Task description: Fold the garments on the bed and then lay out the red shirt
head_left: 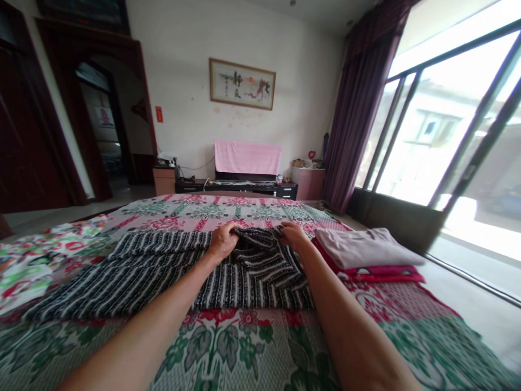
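Spread over a bed [252, 347] with a floral cover of green, red and pink. To the right of the hands, just beside the striped cloth, a folded stack: a pale pink garment [362, 247] on top of a red one [382, 274]. At the left edge, a crumpled floral cloth [36, 260]. Beyond the bed, a low dark cabinet with a pink towel [247, 157] draped over it, a framed picture [242, 84] on the wall, purple curtains [358, 108] beside a large window.

Black-and-white striped garment [163, 277] lying flat across the middle of the bed, reaching far to the left. Far edge bunched up between both hands. Left hand [223, 240] closed, pinching the raised fold from the left; right hand [292, 234] closed on the same fold from the right, fingers curled into the cloth. Nothing between hands and garment.

Fingertips buried in the folds, hard to make out. Garment type unclear. Elbows cut off at the bottom edge.
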`<state>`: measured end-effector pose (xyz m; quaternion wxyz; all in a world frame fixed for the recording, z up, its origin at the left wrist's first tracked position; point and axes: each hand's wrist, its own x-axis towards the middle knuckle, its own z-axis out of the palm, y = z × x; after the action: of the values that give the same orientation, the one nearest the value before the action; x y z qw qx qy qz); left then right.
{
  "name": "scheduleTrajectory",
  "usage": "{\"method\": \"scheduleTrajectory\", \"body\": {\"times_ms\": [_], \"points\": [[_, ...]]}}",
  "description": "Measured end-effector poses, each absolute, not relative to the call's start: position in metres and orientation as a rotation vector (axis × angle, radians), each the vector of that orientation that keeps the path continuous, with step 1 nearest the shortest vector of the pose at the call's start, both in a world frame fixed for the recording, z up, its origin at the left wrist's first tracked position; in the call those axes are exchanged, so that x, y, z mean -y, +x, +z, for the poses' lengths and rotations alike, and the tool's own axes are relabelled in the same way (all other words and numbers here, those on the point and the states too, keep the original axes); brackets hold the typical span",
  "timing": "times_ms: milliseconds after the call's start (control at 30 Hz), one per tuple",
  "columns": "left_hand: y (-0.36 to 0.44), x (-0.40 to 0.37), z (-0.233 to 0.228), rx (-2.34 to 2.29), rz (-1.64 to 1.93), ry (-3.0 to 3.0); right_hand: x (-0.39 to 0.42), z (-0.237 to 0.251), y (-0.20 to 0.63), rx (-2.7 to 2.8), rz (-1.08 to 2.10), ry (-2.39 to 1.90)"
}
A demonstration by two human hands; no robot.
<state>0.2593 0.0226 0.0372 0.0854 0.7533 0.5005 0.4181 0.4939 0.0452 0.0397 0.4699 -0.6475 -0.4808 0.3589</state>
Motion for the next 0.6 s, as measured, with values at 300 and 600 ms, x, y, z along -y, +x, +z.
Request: {"method": "scheduleTrajectory", "body": {"times_ms": [300, 600], "points": [[0.245, -0.01, 0.021, -1.406, 0.84, 2.577, -0.039, 0.045, 0.512, 1.021, 0.97, -1.51], [0.246, -0.006, 0.023, -1.378, 0.844, 2.636, -0.038, 0.064, 0.526, 1.124, 0.868, -1.597]]}}
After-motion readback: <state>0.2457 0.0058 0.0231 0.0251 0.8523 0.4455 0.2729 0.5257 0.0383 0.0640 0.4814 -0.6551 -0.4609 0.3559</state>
